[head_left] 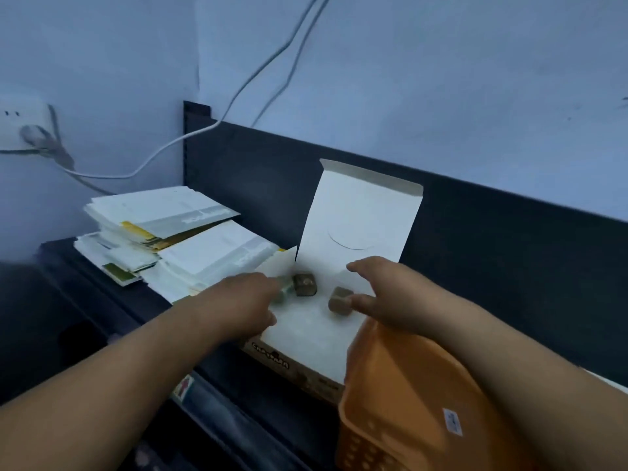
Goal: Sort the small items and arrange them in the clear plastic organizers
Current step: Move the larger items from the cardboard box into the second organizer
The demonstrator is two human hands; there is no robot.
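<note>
Two brown cubes lie in box between hands.

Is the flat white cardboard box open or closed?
Open. The flat white cardboard box has its hinged lid raised, and small brown cubes show inside.

paper stack on dark desk | plug in wall socket | white cable along wall

Only one camera is here, worn on the person's head. It looks forward and down along both forearms toward a dark shelf set against the wall. It sits close, with the left hand and right hand in the lower middle. The wide lens bends the edges, and the left side looks smeared, perhaps from motion.
</note>
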